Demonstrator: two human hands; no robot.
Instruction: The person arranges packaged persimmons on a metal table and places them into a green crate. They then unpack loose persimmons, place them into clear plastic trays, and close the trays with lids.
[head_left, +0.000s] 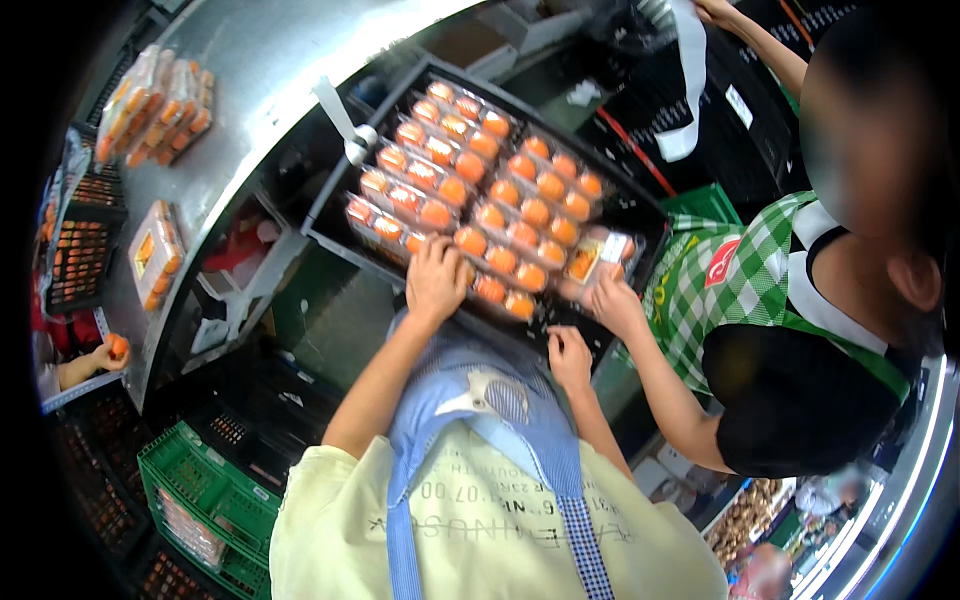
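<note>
A black plastic crate (330, 241) in front of me holds two rows of clear plastic packs of orange fruit (454, 154), standing on edge. My left hand (437, 276) lies on the near end of the left row, its fingertips at the nearest pack; whether it grips the pack cannot be told. Over the crate's near right part is my right hand (570, 356), fingers curled, with no object seen in it. Beside it a co-worker's hand (616, 304) touches a labelled fruit pack (592, 262) lying at the crate's right end.
On the left, a curved metal table (202, 127) bears stacked fruit packs (157, 109) and a single pack (156, 253). Another person's hand (112, 354) holds an orange fruit there. Green crates (202, 487) stand at lower left. A co-worker in a green checked apron (690, 277) stands close on the right.
</note>
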